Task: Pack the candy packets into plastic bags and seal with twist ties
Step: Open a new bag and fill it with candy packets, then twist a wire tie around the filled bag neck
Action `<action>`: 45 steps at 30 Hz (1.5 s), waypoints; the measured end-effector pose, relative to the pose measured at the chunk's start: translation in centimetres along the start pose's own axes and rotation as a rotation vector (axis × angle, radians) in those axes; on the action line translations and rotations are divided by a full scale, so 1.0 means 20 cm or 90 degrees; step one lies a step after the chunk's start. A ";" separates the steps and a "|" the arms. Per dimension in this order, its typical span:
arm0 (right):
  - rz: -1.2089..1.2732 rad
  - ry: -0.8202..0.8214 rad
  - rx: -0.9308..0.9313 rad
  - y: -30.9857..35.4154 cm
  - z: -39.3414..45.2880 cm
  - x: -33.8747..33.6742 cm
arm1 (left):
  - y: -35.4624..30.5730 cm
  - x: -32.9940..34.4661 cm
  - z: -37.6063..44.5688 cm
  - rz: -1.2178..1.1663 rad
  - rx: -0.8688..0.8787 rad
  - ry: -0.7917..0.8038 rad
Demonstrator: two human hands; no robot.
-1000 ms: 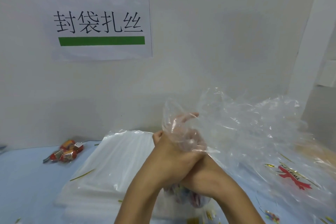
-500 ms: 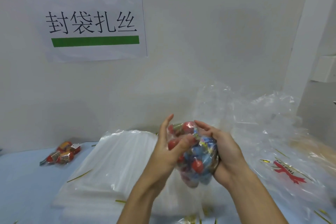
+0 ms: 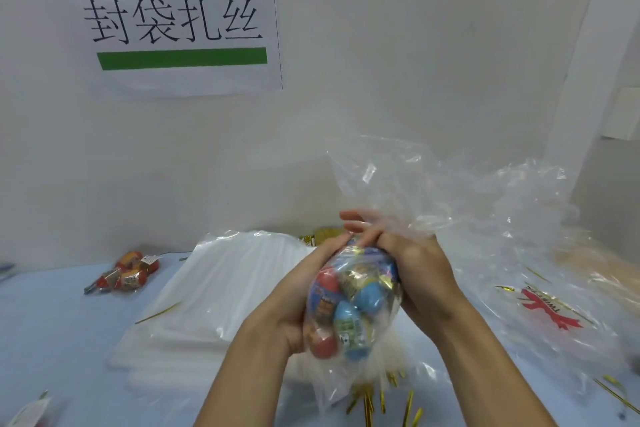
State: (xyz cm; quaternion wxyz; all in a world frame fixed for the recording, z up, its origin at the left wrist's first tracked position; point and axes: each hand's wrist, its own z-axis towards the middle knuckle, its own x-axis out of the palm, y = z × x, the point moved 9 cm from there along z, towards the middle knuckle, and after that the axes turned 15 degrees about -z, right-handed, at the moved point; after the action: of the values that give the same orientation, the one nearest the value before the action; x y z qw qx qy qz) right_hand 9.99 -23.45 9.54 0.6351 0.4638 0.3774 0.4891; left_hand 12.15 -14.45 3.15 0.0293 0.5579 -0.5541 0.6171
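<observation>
Both hands hold the bag of candy above the surface. Left hand cups the bag's left side, fingers curled round it. Right hand grips the right side and neck, fingers wrapped in plastic. Twist ties lie below the bag.

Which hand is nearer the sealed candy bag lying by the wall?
Left. The left hand is nearer the sealed candy bag; the right hand is farther, beyond the held bag.

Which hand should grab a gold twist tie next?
Probably the left hand. It only cradles the candy bag, while the right hand pinches the neck closed. Twist ties lie just below.
</observation>
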 end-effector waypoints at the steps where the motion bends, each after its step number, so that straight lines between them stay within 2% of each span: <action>1: 0.023 -0.049 0.020 0.00 0.01 -0.03 | 0.00 -0.01 0.02 0.006 0.017 -0.010; 3: 0.092 -0.202 0.078 -0.05 0.01 -0.14 | -0.01 -0.05 0.04 0.078 0.069 -0.051; 6: 0.227 -0.429 0.174 -0.15 -0.06 -0.33 | -0.12 -0.05 0.00 0.302 0.243 -0.047; 7: 0.269 -0.466 0.206 -0.18 -0.08 -0.37 | -0.14 -0.02 -0.01 0.374 0.284 0.024; 9: 0.337 -0.487 0.251 -0.23 -0.11 -0.38 | -0.07 0.06 -0.02 0.441 0.266 0.175; 11: 0.363 -0.463 0.279 -0.26 -0.10 -0.32 | -0.05 0.15 -0.03 0.499 0.315 0.220; 12: 0.364 -0.446 0.289 -0.27 -0.10 -0.29 | -0.07 0.18 -0.04 0.500 0.375 0.200; 15: 0.289 -0.425 0.288 -0.25 -0.09 -0.18 | -0.19 0.16 -0.07 0.361 0.541 0.078; 17: 0.156 -0.385 0.235 -0.19 -0.06 -0.13 | -0.26 0.06 -0.09 0.241 0.571 -0.028; 19: -0.070 -0.284 0.134 -0.09 -0.03 -0.04 | -0.30 -0.09 -0.07 0.104 0.491 -0.135; 21: -0.237 -0.119 0.023 -0.01 -0.03 0.07 | -0.24 -0.20 -0.05 0.077 0.307 -0.179; 23: -0.239 0.068 -0.014 -0.01 -0.05 0.19 | -0.14 -0.22 -0.07 0.099 0.119 -0.158; 24: -0.217 0.120 0.006 -0.03 -0.05 0.21 | -0.11 -0.23 -0.08 0.107 0.074 -0.150; 25: -0.203 0.128 0.028 -0.05 -0.05 0.20 | -0.10 -0.22 -0.07 0.126 0.063 -0.151; 27: -0.161 0.061 0.048 -0.06 -0.03 0.13 | -0.15 -0.23 -0.07 0.254 0.124 -0.222; 29: -0.135 -0.026 0.077 -0.09 -0.01 0.04 | -0.29 -0.16 -0.13 0.429 0.305 -0.311; 30: -0.142 -0.049 0.088 -0.11 0.00 0.00 | -0.35 -0.08 -0.16 0.503 0.400 -0.283; 31: -0.151 -0.039 0.085 -0.11 0.00 -0.01 | -0.36 0.00 -0.17 0.556 0.439 -0.205; 33: -0.172 0.059 0.047 -0.10 -0.01 0.04 | -0.30 0.13 -0.18 0.634 0.397 -0.053; 34: -0.193 0.111 0.034 -0.09 -0.02 0.08 | -0.26 0.17 -0.18 0.653 0.377 -0.011; 36: -0.260 0.180 0.053 -0.12 -0.04 0.16 | -0.26 0.21 -0.19 0.636 0.400 0.002; 38: -0.331 0.190 0.081 -0.17 -0.04 0.21 | -0.31 0.21 -0.22 0.643 0.467 -0.068; 40: -0.378 0.141 0.065 -0.17 -0.03 0.24 | -0.36 0.18 -0.26 0.660 0.526 -0.163; 43: -0.376 0.030 -0.025 -0.09 -0.04 0.26 | -0.42 0.06 -0.32 0.585 0.570 -0.311; 45: -0.336 0.003 -0.099 -0.04 -0.07 0.29 | -0.42 -0.02 -0.34 0.508 0.582 -0.366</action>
State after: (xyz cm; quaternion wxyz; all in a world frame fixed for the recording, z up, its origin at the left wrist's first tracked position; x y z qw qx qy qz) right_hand 10.28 -17.56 8.32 0.7735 0.2977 0.4479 0.3353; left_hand 13.30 -6.03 9.90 -0.5890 0.4086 -0.3867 0.5802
